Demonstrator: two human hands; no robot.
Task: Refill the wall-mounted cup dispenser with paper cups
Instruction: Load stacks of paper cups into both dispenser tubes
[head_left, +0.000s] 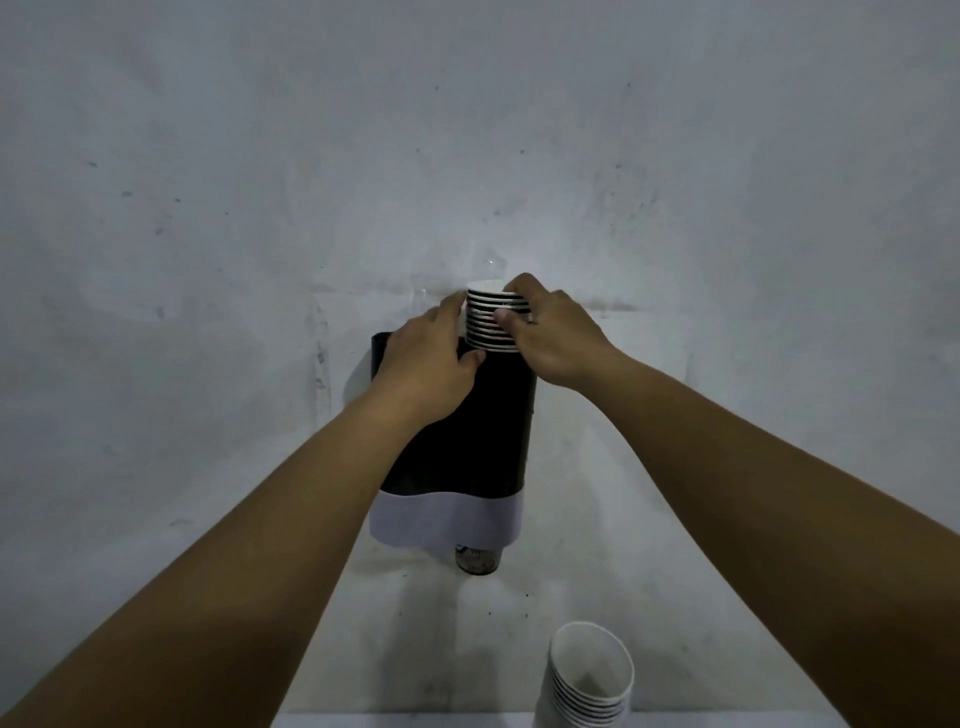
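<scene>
Refill partly done: nested paper-cup stack half-sunk in black wall dispenser top, pinched by right hand, steadied by left hand curled alongside; second stack below, unloaded.

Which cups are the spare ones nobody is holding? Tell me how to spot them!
Find the black dispenser on the grey wall, then look down and right to the picture's bottom edge. The spare stack of cups stands there with its white open mouth showing. No hand touches it, unlike the stack gripped by the left hand and right hand.
</scene>
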